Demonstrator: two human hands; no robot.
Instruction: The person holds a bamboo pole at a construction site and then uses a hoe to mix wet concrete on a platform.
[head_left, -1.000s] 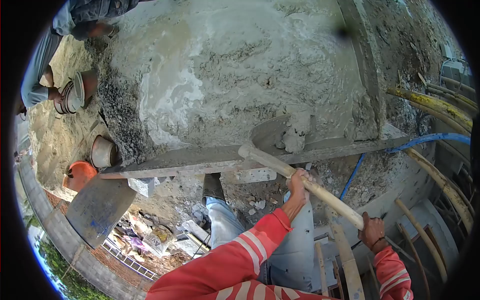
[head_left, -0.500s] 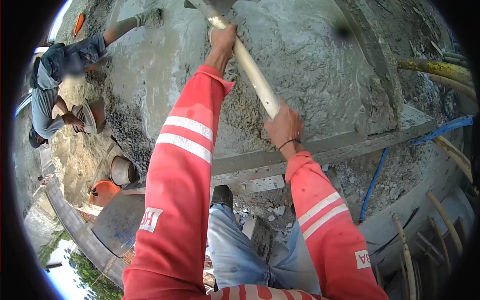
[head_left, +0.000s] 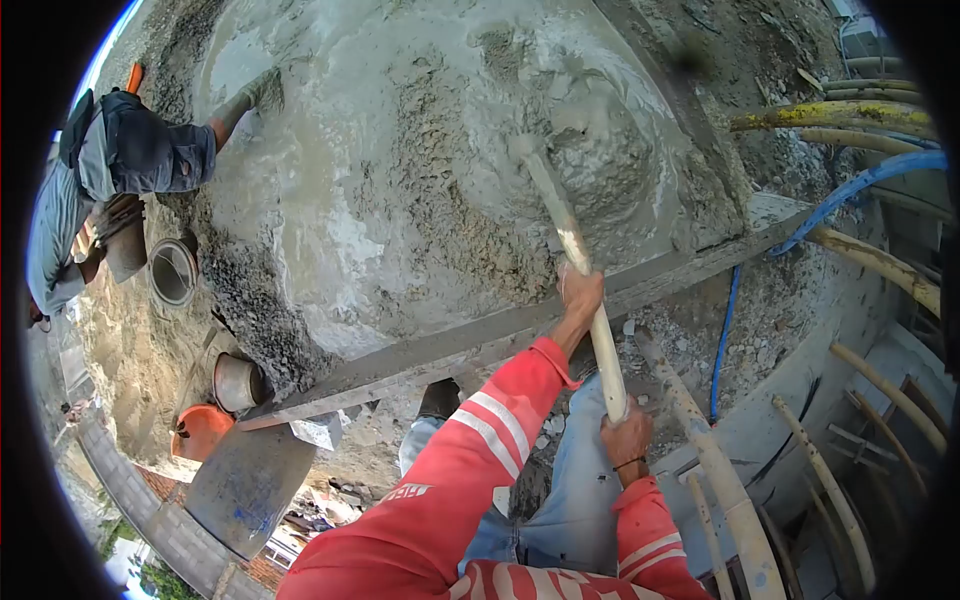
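Note:
My left hand [head_left: 580,292] is wrapped around the middle of a hoe's pale wooden handle [head_left: 562,222]. Lower down, near my body, my right hand [head_left: 628,436] is closed on the handle's butt end. The far end of the hoe sits in wet grey concrete [head_left: 340,190], so its blade is hidden. A heaped mound of the mix [head_left: 605,165] lies just right of where the handle goes in. A long board edge [head_left: 480,335] runs along the near side of the concrete, and the handle passes over it.
A co-worker [head_left: 140,150] bends at the left with one foot in the concrete, beside buckets [head_left: 173,270]. Another bucket [head_left: 238,383] and an orange basin [head_left: 203,432] stand lower left. At right are a blue hose [head_left: 850,195], bamboo poles [head_left: 875,268] and a yellow pipe [head_left: 840,117].
Both my hands have drawn the hoe back toward my body and to the right; its blade, partly visible before, is now hidden in the concrete. The co-worker's arm and bucket have shifted.

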